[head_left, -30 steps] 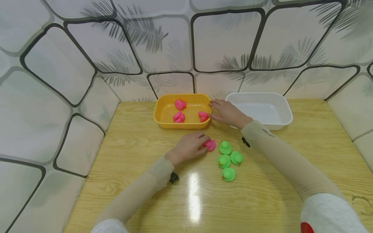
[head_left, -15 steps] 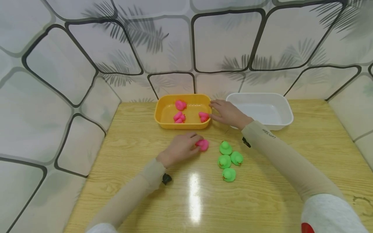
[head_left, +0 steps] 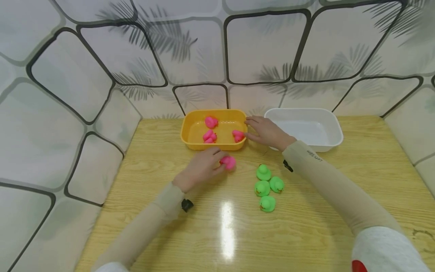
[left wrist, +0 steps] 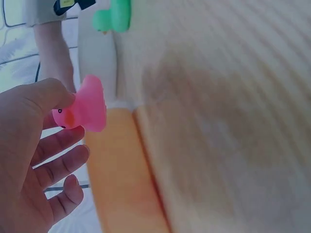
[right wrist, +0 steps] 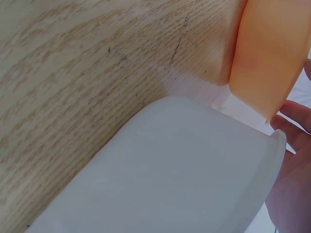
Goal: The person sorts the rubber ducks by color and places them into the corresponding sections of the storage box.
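In the left wrist view my left hand pinches a pink rubber duck between thumb and forefinger, the other fingers spread loosely. The head view has this duck held just in front of the yellow tub. Several pink ducks lie inside that tub. My right hand stretches over the left end of the white tub, its relaxed fingertips at the yellow tub's right rim. In the right wrist view the white tub's wall hides part of this hand.
Several green rubber ducks sit clustered on the wooden table, right of my left hand. Behind the tubs rises a wall covering with a stone and leaf pattern, which also runs down the left side.
My left hand has carried the pink duck leftward, away from the green ducks, and lately up toward the yellow tub's front. The right hand has stayed at the rim.
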Motion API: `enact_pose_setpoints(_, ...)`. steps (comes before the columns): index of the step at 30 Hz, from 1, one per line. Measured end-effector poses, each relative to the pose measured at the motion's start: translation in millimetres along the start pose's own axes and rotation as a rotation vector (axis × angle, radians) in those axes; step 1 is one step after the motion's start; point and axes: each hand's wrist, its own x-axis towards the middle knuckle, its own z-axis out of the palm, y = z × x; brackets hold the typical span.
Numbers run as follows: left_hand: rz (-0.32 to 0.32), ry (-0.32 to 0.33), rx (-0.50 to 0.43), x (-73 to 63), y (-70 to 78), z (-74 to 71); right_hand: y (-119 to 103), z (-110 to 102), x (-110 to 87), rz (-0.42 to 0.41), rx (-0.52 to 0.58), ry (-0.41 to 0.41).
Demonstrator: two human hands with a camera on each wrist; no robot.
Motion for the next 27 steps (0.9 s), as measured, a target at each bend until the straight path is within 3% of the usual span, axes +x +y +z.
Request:
enact_pose_setpoints(18,0.054,0.135,0.048,8.6,-17.5,-38.5,1.6,1.3,0.0,-0.004,0.011,0.003)
enact_pose_setpoints(22,0.044,0.136,0.034,13.8,-22.6,-42.8,0.4,0.2,-0.1,0.001,0.016,0.004)
enact_pose_setpoints(27,-0.013,0.097,-0.006,21.8,-30.0,-46.6,1.3,0.7,0.5,-0.003,0.007,0.007)
